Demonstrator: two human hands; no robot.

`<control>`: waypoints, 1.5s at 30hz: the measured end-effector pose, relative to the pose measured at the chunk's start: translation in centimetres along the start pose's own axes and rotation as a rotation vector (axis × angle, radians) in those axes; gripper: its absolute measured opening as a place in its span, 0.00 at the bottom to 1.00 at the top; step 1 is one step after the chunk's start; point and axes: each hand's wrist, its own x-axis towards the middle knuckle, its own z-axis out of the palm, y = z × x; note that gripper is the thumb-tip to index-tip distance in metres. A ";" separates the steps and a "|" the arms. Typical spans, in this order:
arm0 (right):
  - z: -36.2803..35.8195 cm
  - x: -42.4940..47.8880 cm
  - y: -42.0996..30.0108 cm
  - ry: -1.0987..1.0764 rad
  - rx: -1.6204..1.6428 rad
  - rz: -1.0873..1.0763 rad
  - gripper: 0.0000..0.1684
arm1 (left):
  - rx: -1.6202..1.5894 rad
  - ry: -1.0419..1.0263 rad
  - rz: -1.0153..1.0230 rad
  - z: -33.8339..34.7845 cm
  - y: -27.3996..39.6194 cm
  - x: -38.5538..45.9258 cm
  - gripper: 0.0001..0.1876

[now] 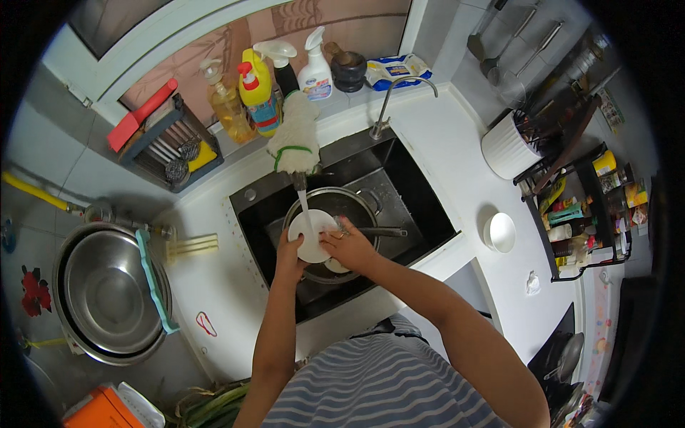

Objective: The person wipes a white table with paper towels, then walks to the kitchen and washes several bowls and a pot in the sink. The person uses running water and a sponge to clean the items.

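Note:
My left hand [291, 250] grips the left rim of a white dish [311, 255], its thumb over the edge. On the dish's right side, the fingers of my right hand [350, 247] rest on its inner face. Something small and shiny near those fingers is unclear. Water runs onto the dish from a tap [299, 182] whose upper part is wrapped in a pale cloth [295, 134]. Beneath the dish, a round metal pan [350, 199] sits in the dark sink [428, 214]. Part of another pale dish [336, 266] shows under my right hand. A long handle [390, 231] extends right.
Cleaning bottles [259, 99], a stone mortar [349, 72] and a wipes pack [398, 70] line the sill. A slim curved faucet [381, 120] rises behind the sink. Right stand a white bowl [500, 233] and spice rack [551, 262]; metal basins [107, 291] hang left.

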 end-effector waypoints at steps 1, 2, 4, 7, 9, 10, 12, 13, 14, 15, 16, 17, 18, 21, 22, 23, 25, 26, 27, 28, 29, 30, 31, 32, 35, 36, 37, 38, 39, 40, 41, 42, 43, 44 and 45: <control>-0.5 0.0 0.9 0.027 -0.165 -0.084 0.17 | 0.026 0.014 -0.038 0.4 0.4 -0.3 0.27; -0.4 0.3 0.3 -0.033 -0.051 0.055 0.16 | -0.032 -0.008 -0.034 0.4 0.4 0.2 0.27; 0.6 2.1 -3.5 -0.155 0.185 0.314 0.15 | -0.116 0.010 0.057 0.3 -0.8 1.4 0.27; 0.6 3.7 -4.6 -0.165 0.339 0.381 0.13 | -0.061 0.024 0.142 -0.5 -1.2 2.5 0.27; 1.2 1.0 -2.0 0.127 0.143 0.056 0.13 | -0.019 -0.122 0.123 -2.0 -0.6 2.9 0.27; 0.4 0.1 0.1 0.072 -0.025 0.041 0.15 | 0.078 -0.094 0.061 -0.4 0.6 1.3 0.26; 2.2 -1.4 1.6 0.032 -0.158 0.064 0.14 | 0.033 -0.064 -0.003 2.2 0.5 0.7 0.27; 1.9 0.0 0.4 0.010 -0.195 0.040 0.13 | -0.005 -0.006 -0.023 1.4 0.4 0.6 0.27; 1.5 1.0 -1.8 -0.201 0.069 0.247 0.11 | -0.107 -0.010 0.030 0.6 -0.1 0.9 0.28; -0.5 3.9 -4.7 -0.296 0.323 0.403 0.08 | -0.076 0.027 0.094 -0.6 -0.5 1.1 0.29; 0.3 3.4 -5.1 -0.150 0.379 0.422 0.10 | -0.028 0.024 0.144 0.0 -1.0 1.3 0.29; 1.0 3.0 -5.1 -0.003 0.434 0.436 0.12 | 0.019 0.023 0.196 0.4 -1.4 1.7 0.29; 1.3 2.7 -4.0 -0.008 0.309 0.326 0.13 | -0.026 -0.031 0.179 -0.9 -1.3 2.7 0.30; 1.5 0.0 0.4 -0.030 0.039 0.108 0.15 | 0.132 -0.070 -0.036 -0.1 0.5 0.5 0.31; 1.5 0.0 0.6 -0.028 0.021 0.074 0.15 | 0.044 -0.066 -0.027 -0.4 0.0 1.0 0.33; 1.6 0.2 0.8 -0.026 0.002 0.042 0.15 | -0.010 -0.026 0.009 -0.2 0.1 1.1 0.31; 2.2 1.2 -0.8 -0.136 0.175 0.224 0.17 | -0.130 0.050 0.057 1.5 -0.7 0.6 0.28; 1.2 3.5 -3.2 -0.235 0.341 0.332 0.19 | -0.141 0.059 0.196 0.3 -1.7 1.3 0.27; 0.4 3.9 -4.3 -0.332 0.496 0.468 0.21 | -0.143 0.008 0.186 -0.2 -1.7 1.6 0.27; 1.7 3.0 -3.8 -0.112 0.460 0.295 0.19 | -0.146 -0.042 0.178 -1.0 -1.2 2.0 0.27; 1.4 2.2 -2.7 -0.068 0.276 0.175 0.18 | -0.148 -0.091 0.170 -1.5 -1.1 2.3 0.27; 0.9 0.7 -0.1 -0.027 0.090 0.078 0.17 | -0.057 -0.068 0.028 0.1 0.4 0.4 0.27; 0.3 0.2 1.4 0.024 -0.100 -0.038 0.16 | -0.020 -0.054 0.025 0.2 0.4 0.3 0.28; 0.9 0.0 2.3 -0.126 -0.145 -0.048 0.19 | 0.017 -0.042 0.021 0.3 0.2 0.2 0.29; 2.6 0.5 -0.7 -0.315 0.023 0.325 0.20 | -0.033 0.000 0.046 1.3 -1.2 1.0 0.31; -0.9 5.2 -4.6 -0.503 0.322 0.379 0.19 | -0.040 0.095 0.099 -1.2 -1.5 1.2 0.31; -0.5 4.3 -4.2 -0.342 0.315 0.314 0.19 | -0.020 0.107 0.127 -0.3 -1.8 1.2 0.31; 0.5 3.1 -3.8 -0.183 0.305 0.246 0.18 | -0.012 0.076 0.190 0.4 -1.9 1.1 0.29; 1.7 1.4 -2.8 -0.023 0.292 0.188 0.18 | -0.006 -0.006 0.115 0.8 -1.6 1.1 0.29; 2.2 0.0 -0.3 0.095 0.146 0.018 0.18 | -0.004 -0.072 0.045 0.5 -0.8 1.0 0.29; 1.9 -0.3 0.6 -0.057 0.042 0.022 0.17 | -0.007 -0.126 -0.020 0.1 -0.1 0.8 0.29; 1.2 0.0 1.3 -0.205 -0.068 0.025 0.17 | 0.054 -0.063 -0.063 0.5 0.4 -0.2 0.29; 0.7 0.3 1.5 -0.352 -0.178 0.029 0.17 | -0.011 -0.044 -0.029 0.6 0.3 -0.1 0.28; 0.8 1.0 0.7 -0.321 -0.096 0.071 0.16 | -0.075 -0.025 0.004 0.7 0.2 0.1 0.26; 0.5 2.3 -0.9 -0.367 0.075 0.199 0.16 | -0.147 -0.001 0.034 0.5 -0.4 0.2 0.25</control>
